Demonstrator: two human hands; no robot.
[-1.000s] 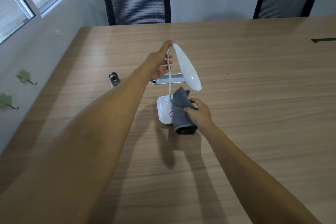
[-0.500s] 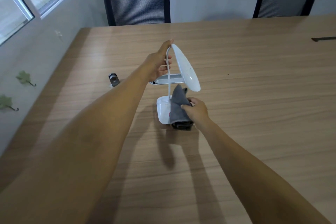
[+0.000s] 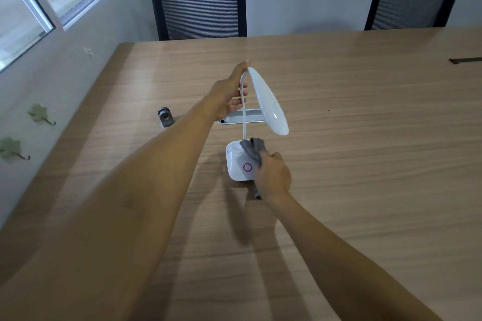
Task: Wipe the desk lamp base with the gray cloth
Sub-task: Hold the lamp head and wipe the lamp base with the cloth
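Observation:
A white desk lamp stands mid-table; its square base (image 3: 236,164) carries a pink ring. My left hand (image 3: 229,95) grips the thin neck near the top, just left of the oval lamp head (image 3: 270,104). My right hand (image 3: 273,176) is closed on the gray cloth (image 3: 252,151), which is bunched against the base's right side and top. A strip of cloth hangs below my palm onto the table; the hand hides the rest.
The wooden table (image 3: 365,138) stretches wide to the right. A silver tray (image 3: 241,117) lies behind the lamp, a small metal cylinder (image 3: 164,117) to its left. Two black mesh chairs (image 3: 198,5) stand at the far edge. A dark slot (image 3: 465,60) is at right.
My right hand has slid the cloth toward the back and right of the base, uncovering the pink ring. The left hand keeps its hold on the neck.

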